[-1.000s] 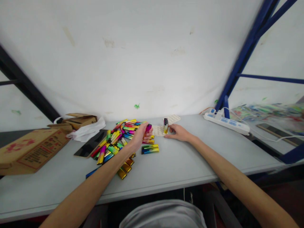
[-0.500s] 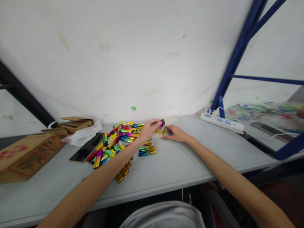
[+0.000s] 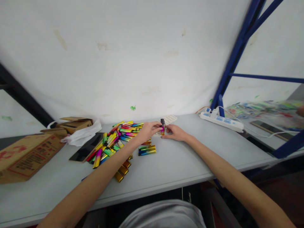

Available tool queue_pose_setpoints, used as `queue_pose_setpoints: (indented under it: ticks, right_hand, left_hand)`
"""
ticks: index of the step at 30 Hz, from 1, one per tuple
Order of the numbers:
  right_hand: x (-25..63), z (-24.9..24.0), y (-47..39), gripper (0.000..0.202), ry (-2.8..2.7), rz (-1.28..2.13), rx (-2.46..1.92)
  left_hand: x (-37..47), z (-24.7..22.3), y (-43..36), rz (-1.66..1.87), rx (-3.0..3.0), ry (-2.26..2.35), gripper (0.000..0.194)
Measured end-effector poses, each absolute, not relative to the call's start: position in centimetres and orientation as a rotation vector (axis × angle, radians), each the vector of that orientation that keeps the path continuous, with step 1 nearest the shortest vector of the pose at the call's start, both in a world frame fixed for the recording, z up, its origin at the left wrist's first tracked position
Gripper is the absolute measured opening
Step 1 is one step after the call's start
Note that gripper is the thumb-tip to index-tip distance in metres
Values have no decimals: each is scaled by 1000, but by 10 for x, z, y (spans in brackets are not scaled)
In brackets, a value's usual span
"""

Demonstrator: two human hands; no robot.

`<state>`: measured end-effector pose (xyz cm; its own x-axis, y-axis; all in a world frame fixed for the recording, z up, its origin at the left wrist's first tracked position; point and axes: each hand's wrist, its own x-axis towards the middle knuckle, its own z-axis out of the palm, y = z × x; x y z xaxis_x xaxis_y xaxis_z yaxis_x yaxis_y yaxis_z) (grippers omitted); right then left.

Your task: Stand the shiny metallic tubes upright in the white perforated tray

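Two bare hands meet near the table's back edge, around a small upright cluster of black-topped lighters (image 3: 162,121). The left hand (image 3: 148,130) pinches a magenta lighter (image 3: 162,129) in that cluster, fingertips on its body, probably to hold it upright. The right hand (image 3: 177,132) has its thumb and fingers curled at the other side, seemingly as a brace against toppling; whether it actually grips cannot be told. Beneath them shows a pale dimpled tray (image 3: 157,134), mostly hidden; a second pale tray (image 3: 170,119) lies just behind, toward the back edge.

Loose shiny lighters (image 3: 128,129) heap left of the left hand, within its easy reach, while a pair (image 3: 147,150) lies side by side nearer the front edge.

The pale grey table (image 3: 185,161) runs along a scuffed white wall (image 3: 152,57). Toward its left end sit a large carton (image 3: 30,155), a smaller open box (image 3: 76,123), a white bag (image 3: 83,134) and a dark flat panel (image 3: 83,152). A power strip (image 3: 220,122) lies right of the hands, beside a blue metal frame (image 3: 235,57).
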<state>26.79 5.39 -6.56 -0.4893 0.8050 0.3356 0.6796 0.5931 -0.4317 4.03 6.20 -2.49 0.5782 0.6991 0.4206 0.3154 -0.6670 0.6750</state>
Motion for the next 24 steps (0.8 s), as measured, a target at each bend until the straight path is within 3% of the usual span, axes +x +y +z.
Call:
queue_pose_setpoints:
  ticks: [5,9,16,24]
  right_hand:
    - [268,-65,54,54,-2307,337,-1194]
    - [268,-66,54,57,-2308,355,-1188]
    - [270,-65,54,55,-2324,347,-1228]
    - [270,-62,51,57,-2313,360,-1257]
  left_hand:
    - [39,-22,61,872,2187,839,37]
    - [16,-9,52,817,2334,963,21]
    - [-51,5,16,253,2489,1085,24]
    - [-65,-14,9,428,2509,1098,20]
